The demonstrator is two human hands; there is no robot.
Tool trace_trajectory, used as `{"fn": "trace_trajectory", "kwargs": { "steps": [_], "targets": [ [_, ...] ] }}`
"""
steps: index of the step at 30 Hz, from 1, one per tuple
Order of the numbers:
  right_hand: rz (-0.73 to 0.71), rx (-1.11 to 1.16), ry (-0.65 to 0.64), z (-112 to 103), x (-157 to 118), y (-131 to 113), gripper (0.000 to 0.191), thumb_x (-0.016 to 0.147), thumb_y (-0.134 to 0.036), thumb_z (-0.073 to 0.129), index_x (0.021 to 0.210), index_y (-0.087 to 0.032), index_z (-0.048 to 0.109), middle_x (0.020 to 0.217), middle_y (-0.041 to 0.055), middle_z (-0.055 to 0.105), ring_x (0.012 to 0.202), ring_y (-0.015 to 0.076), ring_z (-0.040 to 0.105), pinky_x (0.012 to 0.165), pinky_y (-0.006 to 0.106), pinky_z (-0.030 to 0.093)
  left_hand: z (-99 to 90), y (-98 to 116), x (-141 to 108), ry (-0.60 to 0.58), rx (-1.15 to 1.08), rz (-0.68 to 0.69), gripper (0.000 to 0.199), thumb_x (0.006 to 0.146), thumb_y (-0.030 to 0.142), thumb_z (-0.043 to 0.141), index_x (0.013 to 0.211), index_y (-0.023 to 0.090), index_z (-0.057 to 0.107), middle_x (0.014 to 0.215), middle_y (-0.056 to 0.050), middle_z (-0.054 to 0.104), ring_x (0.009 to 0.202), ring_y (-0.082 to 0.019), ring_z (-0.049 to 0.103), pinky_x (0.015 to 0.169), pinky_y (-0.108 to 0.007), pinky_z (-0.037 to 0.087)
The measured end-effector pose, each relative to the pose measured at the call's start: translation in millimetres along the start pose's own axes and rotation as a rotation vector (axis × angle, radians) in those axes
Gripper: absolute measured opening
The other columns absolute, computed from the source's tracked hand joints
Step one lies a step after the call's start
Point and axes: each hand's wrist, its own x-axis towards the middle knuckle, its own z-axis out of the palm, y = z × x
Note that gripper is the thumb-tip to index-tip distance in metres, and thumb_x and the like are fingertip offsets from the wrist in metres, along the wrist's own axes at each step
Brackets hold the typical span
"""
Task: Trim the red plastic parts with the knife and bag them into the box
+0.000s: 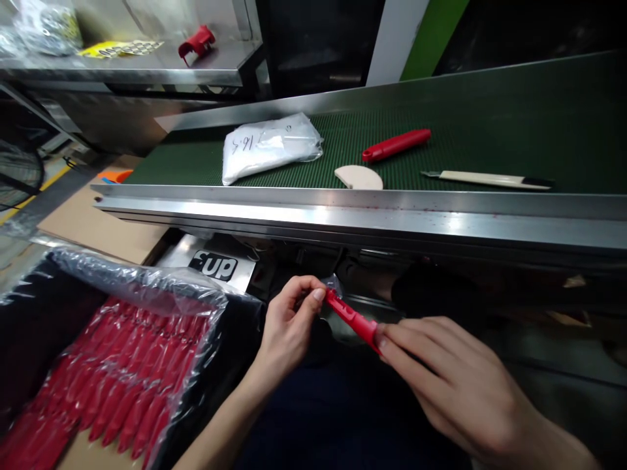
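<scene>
Between my two hands is a red plastic handle piece [353, 320], tilted down to the right, its hollowed side showing. My left hand [292, 320] pinches its upper left end between thumb and forefinger. My right hand [450, 378] grips the lower right end with thumb and fingers. A bit of clear plastic [334, 284] shows just behind the left end; whether it touches the piece I cannot tell. Beyond, on the green conveyor belt, lie a similar red handle piece [396, 145], a knife with a pale handle [490, 179] and a cream fan-shaped block [360, 176].
A white plastic-wrapped packet [272, 147] lies on the belt, behind its metal rail [392, 212]. At lower left stands a plastic-lined box [235, 326] holding rows of red pieces [127, 365]. A steel table [147, 73] at back left bears a red curved part [196, 43].
</scene>
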Motion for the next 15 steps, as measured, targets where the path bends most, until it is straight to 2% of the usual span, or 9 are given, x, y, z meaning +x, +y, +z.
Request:
{"fn": "trace_trajectory", "kwargs": {
  "steps": [3, 5, 7, 9, 12, 13, 14, 15],
  "targets": [
    [-0.001, -0.043, 0.011, 7.4, 2.1, 0.2, 0.033, 0.087, -0.001, 0.046, 0.114, -0.014, 0.061, 0.105, 0.0113, 0.071, 0.095, 0.0261, 0.065, 0.077, 0.043, 0.053, 0.3, -7.1, -4.7, 0.011, 0.041, 0.064, 0.011, 0.091, 0.026, 0.058, 0.084, 0.018, 0.063, 0.082, -0.001, 0.057, 0.075, -0.015, 0.052, 0.070, -0.026, 0.040],
    [0.068, -0.073, 0.106, 15.0, 3.8, -5.5, 0.031, 0.086, 0.000, 0.052, 0.113, -0.012, 0.061, 0.100, 0.0116, 0.072, 0.089, 0.0251, 0.068, 0.073, 0.040, 0.053, 3.4, -12.5, -10.8, 0.054, 0.055, 0.088, 0.010, 0.092, 0.025, 0.058, 0.085, 0.019, 0.063, 0.082, -0.001, 0.057, 0.076, -0.015, 0.053, 0.070, -0.026, 0.040],
    [0.227, -0.054, 0.269, 24.6, 5.7, -16.1, 0.028, 0.085, -0.001, 0.059, 0.111, -0.012, 0.061, 0.096, 0.0108, 0.072, 0.083, 0.0217, 0.069, 0.072, 0.036, 0.055, 9.5, -17.8, -18.3, 0.107, 0.049, 0.094, 0.008, 0.093, 0.025, 0.057, 0.089, 0.020, 0.062, 0.082, -0.001, 0.058, 0.075, -0.015, 0.054, 0.070, -0.026, 0.042],
    [0.487, 0.040, 0.426, 35.3, 8.3, -29.4, 0.020, 0.088, -0.008, 0.061, 0.107, -0.015, 0.063, 0.090, 0.0076, 0.072, 0.076, 0.0178, 0.070, 0.072, 0.030, 0.057, 17.6, -22.5, -25.7, 0.154, 0.033, 0.096, 0.007, 0.094, 0.026, 0.055, 0.093, 0.021, 0.060, 0.085, -0.001, 0.059, 0.077, -0.015, 0.057, 0.072, -0.027, 0.044],
    [0.890, 0.306, 0.560, 51.4, 13.6, -45.9, 0.011, 0.094, -0.021, 0.057, 0.102, -0.018, 0.064, 0.083, 0.0034, 0.073, 0.067, 0.0148, 0.070, 0.060, 0.023, 0.057, 28.9, -28.3, -34.0, 0.204, 0.006, 0.094, 0.007, 0.097, 0.024, 0.050, 0.097, 0.021, 0.057, 0.087, -0.002, 0.060, 0.078, -0.015, 0.059, 0.071, -0.027, 0.047],
    [0.953, 0.385, 0.577, 55.8, 15.2, -48.5, 0.011, 0.095, -0.023, 0.056, 0.101, -0.018, 0.063, 0.081, 0.0025, 0.073, 0.064, 0.0142, 0.070, 0.056, 0.022, 0.056, 31.3, -29.4, -35.9, 0.209, 0.003, 0.100, 0.008, 0.097, 0.023, 0.048, 0.097, 0.021, 0.056, 0.087, -0.002, 0.060, 0.078, -0.016, 0.059, 0.071, -0.027, 0.048],
    [0.957, 0.425, 0.578, 59.1, 16.2, -49.0, 0.011, 0.095, -0.022, 0.055, 0.100, -0.018, 0.064, 0.080, 0.0022, 0.073, 0.063, 0.0139, 0.069, 0.056, 0.021, 0.056, 32.6, -29.9, -37.6, 0.204, 0.006, 0.115, 0.009, 0.098, 0.021, 0.047, 0.097, 0.021, 0.056, 0.087, -0.003, 0.060, 0.079, -0.016, 0.059, 0.071, -0.028, 0.048],
    [0.898, 0.424, 0.568, 61.0, 16.4, -47.4, 0.010, 0.094, -0.021, 0.056, 0.100, -0.018, 0.064, 0.083, 0.0025, 0.073, 0.066, 0.0142, 0.070, 0.058, 0.021, 0.057, 32.8, -29.5, -39.2, 0.191, 0.016, 0.145, 0.010, 0.097, 0.019, 0.046, 0.096, 0.020, 0.056, 0.088, -0.003, 0.060, 0.080, -0.016, 0.059, 0.072, -0.028, 0.049]
  ]
}}
